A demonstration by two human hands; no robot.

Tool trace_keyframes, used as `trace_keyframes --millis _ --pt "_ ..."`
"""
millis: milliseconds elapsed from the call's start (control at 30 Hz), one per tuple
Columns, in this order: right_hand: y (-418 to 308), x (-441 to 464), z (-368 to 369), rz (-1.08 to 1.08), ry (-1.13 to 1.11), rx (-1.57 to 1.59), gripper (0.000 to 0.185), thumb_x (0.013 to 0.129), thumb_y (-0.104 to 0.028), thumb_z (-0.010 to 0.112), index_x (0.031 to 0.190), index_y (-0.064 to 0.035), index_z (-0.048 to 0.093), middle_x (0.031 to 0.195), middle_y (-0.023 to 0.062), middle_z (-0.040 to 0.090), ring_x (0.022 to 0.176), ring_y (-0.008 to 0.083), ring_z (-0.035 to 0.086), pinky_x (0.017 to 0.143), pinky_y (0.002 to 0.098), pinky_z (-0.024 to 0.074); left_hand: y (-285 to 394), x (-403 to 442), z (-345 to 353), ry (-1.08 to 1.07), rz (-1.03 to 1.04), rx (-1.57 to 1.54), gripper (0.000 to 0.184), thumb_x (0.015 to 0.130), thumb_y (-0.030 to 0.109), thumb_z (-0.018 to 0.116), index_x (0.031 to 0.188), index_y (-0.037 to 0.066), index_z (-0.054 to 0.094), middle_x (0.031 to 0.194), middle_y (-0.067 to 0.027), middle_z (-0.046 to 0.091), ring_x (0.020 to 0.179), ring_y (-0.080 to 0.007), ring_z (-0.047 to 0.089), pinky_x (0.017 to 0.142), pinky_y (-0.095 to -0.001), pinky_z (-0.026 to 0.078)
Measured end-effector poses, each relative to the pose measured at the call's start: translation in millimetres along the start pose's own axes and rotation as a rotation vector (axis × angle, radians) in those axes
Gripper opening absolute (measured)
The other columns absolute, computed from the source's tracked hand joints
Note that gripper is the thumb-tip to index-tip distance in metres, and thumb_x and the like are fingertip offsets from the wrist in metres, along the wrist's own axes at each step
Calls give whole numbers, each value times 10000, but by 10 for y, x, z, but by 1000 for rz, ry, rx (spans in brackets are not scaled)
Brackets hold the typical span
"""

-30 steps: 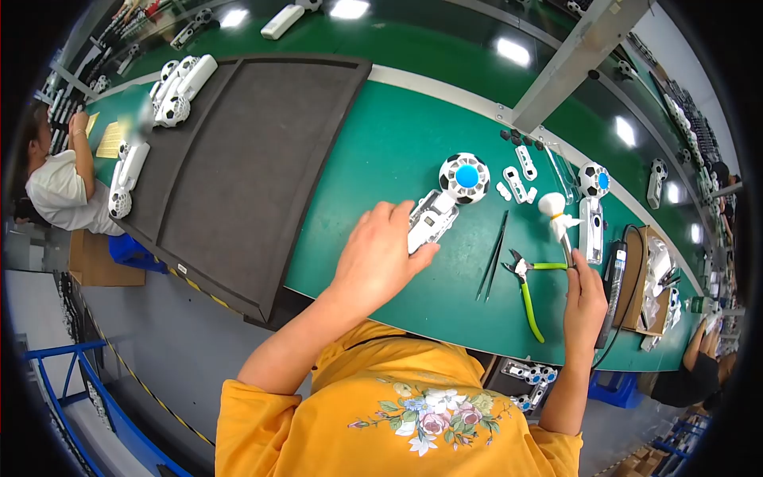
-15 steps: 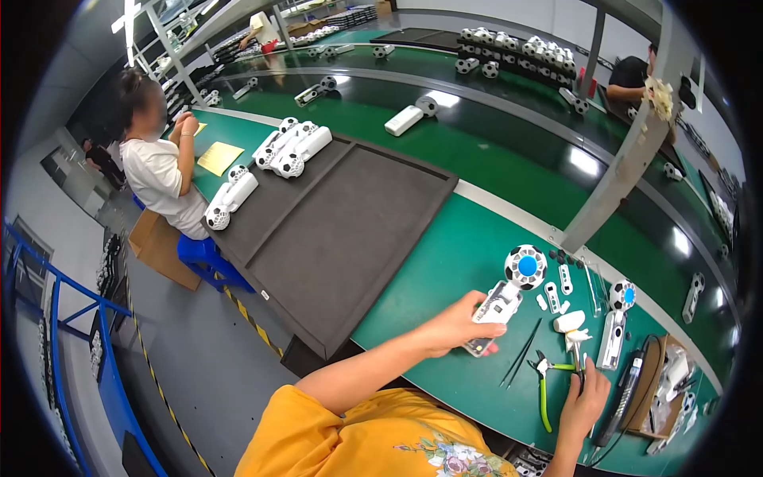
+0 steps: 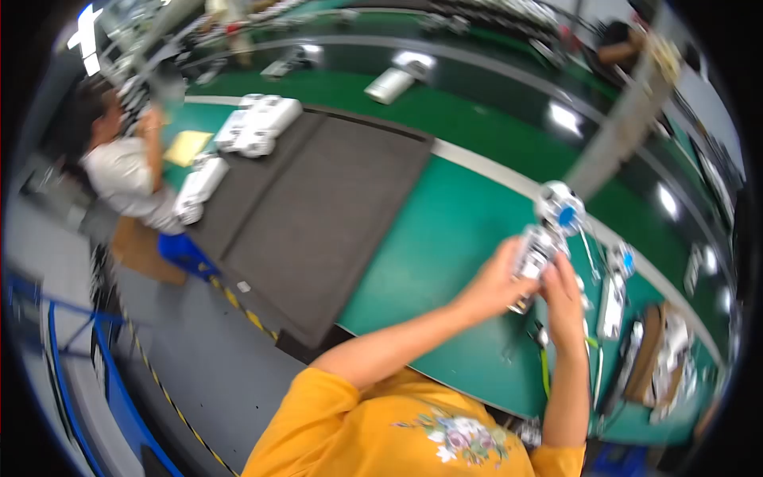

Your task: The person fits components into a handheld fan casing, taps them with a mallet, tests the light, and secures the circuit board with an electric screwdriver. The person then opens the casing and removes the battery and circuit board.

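Blurred by motion, a white device (image 3: 537, 248) with a football-patterned round head and a blue disc is raised over the green table. My left hand (image 3: 494, 280) grips its body from the left. Against the right side of the same body is my right hand (image 3: 563, 298), its fingers pressed close together. Green-handled cutters (image 3: 544, 366) lie partly hidden below my right hand. A second device (image 3: 612, 306) with a blue disc rests to the right.
A dark grey tray (image 3: 318, 191) lies left of the green table (image 3: 413, 262). White devices (image 3: 258, 123) stand at its far left, near a seated person (image 3: 123, 171). A cardboard box (image 3: 656, 358) with parts is at the right. A metal post (image 3: 620, 127) rises behind.
The device has been lifted up and to the right in my left hand. My right hand has left the white-headed tool and come to the device. The camera view has shifted slightly.
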State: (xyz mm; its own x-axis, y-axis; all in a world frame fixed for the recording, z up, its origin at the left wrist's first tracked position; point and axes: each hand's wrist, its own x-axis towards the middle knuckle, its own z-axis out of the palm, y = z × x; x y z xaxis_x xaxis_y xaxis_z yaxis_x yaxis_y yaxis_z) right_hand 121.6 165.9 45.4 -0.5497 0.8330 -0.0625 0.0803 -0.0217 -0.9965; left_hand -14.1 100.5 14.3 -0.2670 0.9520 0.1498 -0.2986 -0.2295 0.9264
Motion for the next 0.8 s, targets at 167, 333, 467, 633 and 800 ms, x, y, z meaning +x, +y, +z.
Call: trace_keyframes --millis 167,333,467,633,800 --pt "137 -9 71 -13 -44 88 505 963 -150 512 1412 0 335 1138 72 554 929 102 562 749 235 482 -80 -89 -33 -24 -130 -177 616 847 17 492 1400 -22 222 1206 -123 501 1042 -165 555 893 -300 470" --pt "121 -9 74 -6 -21 149 493 965 -173 517 1393 10 353 1187 86 538 946 117 577 741 261 506 -20 -65 -40 -67 -222 -192 617 838 42 467 1397 -15 214 1185 -148 521 984 -197 601 830 -333 522" --pt "143 -13 71 16 -35 164 489 948 -167 547 1379 -7 382 1158 83 546 871 109 593 674 251 513 -10 -79 -23 -23 -276 -139 603 830 89 464 1385 3 242 1132 -158 544 913 -224 633 761 -362 562" --pt "143 -29 85 -11 -37 155 481 945 -139 546 1376 -2 383 1148 84 551 883 100 584 658 225 488 -118 -102 -77 -2 -251 -107 573 843 63 463 1370 -30 260 1179 -154 526 1008 -201 591 840 -338 510" --pt "138 -25 72 15 -50 194 475 943 -91 537 1378 13 375 1166 89 547 923 97 571 681 210 471 -122 -117 -87 13 -237 -102 547 854 53 482 1355 -58 292 1229 -155 509 1122 -186 526 957 -322 428"
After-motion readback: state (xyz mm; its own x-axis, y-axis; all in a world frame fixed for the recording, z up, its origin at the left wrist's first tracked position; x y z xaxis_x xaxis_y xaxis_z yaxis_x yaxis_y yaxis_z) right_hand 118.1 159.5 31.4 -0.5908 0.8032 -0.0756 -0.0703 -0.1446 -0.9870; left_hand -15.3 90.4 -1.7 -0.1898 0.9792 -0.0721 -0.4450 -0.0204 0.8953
